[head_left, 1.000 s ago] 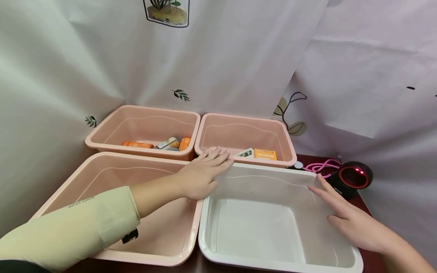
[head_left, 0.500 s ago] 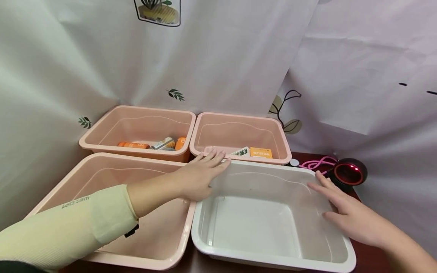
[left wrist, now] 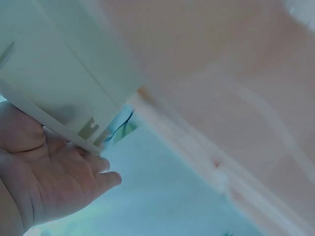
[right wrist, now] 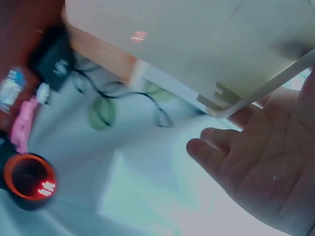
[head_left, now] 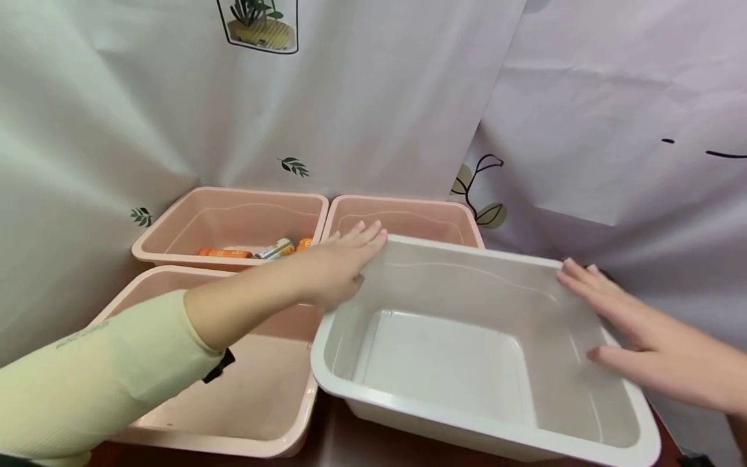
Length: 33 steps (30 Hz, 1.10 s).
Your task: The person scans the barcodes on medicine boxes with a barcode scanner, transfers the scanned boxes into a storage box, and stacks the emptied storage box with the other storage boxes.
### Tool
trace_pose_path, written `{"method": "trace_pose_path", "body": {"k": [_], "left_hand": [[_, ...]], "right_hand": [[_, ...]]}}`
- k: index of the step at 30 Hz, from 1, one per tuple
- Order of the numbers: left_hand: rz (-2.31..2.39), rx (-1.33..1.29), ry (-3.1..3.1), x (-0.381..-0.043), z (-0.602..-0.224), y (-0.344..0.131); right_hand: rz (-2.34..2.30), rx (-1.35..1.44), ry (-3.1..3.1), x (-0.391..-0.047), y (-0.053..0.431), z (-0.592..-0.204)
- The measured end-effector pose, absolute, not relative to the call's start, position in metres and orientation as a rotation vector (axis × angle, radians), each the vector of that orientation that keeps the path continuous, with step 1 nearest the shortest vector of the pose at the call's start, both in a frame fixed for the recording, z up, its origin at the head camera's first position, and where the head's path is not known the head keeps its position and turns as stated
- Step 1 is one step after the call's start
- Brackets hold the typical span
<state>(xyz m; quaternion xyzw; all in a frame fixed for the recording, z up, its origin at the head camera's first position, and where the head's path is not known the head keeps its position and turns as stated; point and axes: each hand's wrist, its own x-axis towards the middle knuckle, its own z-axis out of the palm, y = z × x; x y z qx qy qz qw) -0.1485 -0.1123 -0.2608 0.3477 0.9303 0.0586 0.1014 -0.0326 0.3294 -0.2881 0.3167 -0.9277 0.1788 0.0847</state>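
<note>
A white plastic bin (head_left: 443,370) is raised and tilted between my two hands. My left hand (head_left: 327,272) grips its far left corner, with the thumb toward the inside and the fingers extended over the rim. At the far right corner, my right hand (head_left: 648,337) holds the rim likewise, thumb over the inner wall. From below, in the left wrist view, the left palm (left wrist: 54,182) lies beneath the bin's rim (left wrist: 54,128). The right wrist view shows the right palm (right wrist: 261,152) under the opposite rim (right wrist: 275,81). Some fingers are hidden behind the rim.
A large pink bin (head_left: 251,447) stands at left. Behind it, another pink bin (head_left: 233,191) holds orange items (head_left: 227,253) and a battery-like cylinder (head_left: 275,249). The white bin partly covers a third pink bin (head_left: 408,202). A black round device (right wrist: 29,179) and pink cord (right wrist: 24,123) lie to the right.
The white bin has risen off the table and tilted, shifting so that it now covers most of the back right pink bin and its boxes. Both hands have moved up with it.
</note>
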Motion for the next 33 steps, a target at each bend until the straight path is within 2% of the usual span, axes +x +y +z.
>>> {"method": "trace_pose_path", "body": {"k": [8,12,17,22,30,33], "left_hand": [[0.274,0.986,2.727,-0.164,-0.19,-0.143],[0.273,0.946,2.736,-0.165,-0.171,-0.167],[0.244,0.946,2.784,-0.16,-0.153,-0.199],[0.135,0.85,2.825,-0.158,-0.144,-0.226],[0.182,0.825,2.852,-0.16,-0.154,-0.277],[0.219,0.808,2.889,-0.161,-0.152,-0.305]], "right_hand": [[0.474,0.961,-2.738,-0.059,0.32,-0.229],[0.471,1.014,-2.785,-0.074,0.301,-0.203],[0.426,1.06,-2.78,-0.074,0.27,-0.181],[0.384,1.077,-2.767,-0.07,0.242,-0.164],[0.202,1.193,-2.732,-0.079,0.188,-0.156],[0.276,1.108,-2.845,-0.07,0.157,-0.15]]}}
